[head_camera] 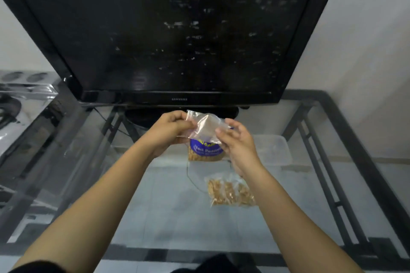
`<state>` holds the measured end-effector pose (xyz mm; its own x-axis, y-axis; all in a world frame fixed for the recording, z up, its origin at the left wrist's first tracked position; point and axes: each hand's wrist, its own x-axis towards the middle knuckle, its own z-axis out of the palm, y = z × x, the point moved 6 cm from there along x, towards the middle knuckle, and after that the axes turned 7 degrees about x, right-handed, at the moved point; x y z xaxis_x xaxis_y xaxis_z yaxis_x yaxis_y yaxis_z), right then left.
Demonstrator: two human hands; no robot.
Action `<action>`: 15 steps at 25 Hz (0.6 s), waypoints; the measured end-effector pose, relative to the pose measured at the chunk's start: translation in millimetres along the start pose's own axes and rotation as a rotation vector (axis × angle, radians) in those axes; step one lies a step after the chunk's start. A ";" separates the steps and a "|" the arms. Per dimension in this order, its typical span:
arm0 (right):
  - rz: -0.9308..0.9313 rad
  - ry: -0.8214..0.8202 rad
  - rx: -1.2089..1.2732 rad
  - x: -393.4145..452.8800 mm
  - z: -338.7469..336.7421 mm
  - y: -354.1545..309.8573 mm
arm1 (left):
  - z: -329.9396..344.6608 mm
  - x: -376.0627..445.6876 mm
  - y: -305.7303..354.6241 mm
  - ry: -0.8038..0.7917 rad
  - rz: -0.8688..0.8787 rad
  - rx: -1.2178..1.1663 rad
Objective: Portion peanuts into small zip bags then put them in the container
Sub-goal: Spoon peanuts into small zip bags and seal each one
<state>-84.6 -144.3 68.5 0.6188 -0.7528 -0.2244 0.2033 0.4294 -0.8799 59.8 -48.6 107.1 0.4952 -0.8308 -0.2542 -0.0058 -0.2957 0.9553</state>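
The small zip bag [205, 125] is thin clear plastic film, crinkled and faintly glossy. The peanut packet [205, 150] is shiny printed plastic with a clear lower part. The filled bags [230, 191] are the same clear film (slightly wrinkled). The table top [166, 206] is smooth reflective glass on a matt black metal frame [350, 150]. The container [275, 148] is translucent, frosted plastic. The television [168, 29] has glossy black plastic edging and a smudged screen.

Both hands hold an empty clear zip bag [205, 125] above a glass table [155, 195]: the left hand [170, 127] pinches its left edge, the right hand [238, 142] its right. Beneath stands a blue peanut packet [205, 150], with filled small bags [229, 191] nearer, a clear container [274, 148] right, a dark television [168, 29] beyond
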 end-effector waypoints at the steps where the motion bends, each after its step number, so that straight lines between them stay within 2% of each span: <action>1: -0.057 0.008 -0.038 1.8 2.5 -17.8 | -2.7 1.5 11.8 0.005 0.041 -0.040; 4: -0.163 -0.003 -0.151 3.1 9.7 -63.4 | -12.1 6.8 39.1 0.000 0.113 -0.200; 7: -0.214 -0.013 -0.196 0.6 14.7 -87.1 | -16.9 10.0 52.0 -0.005 0.149 -0.202; 15: -0.247 -0.010 -0.215 -4.0 15.4 -95.4 | -12.7 3.7 58.2 -0.021 0.191 -0.245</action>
<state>-94.8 -174.6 159.8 0.5787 -0.8155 0.0105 0.1841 0.1180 -0.9758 72.3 -62.9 163.7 0.4868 -0.8709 -0.0674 0.1142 -0.0130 0.9934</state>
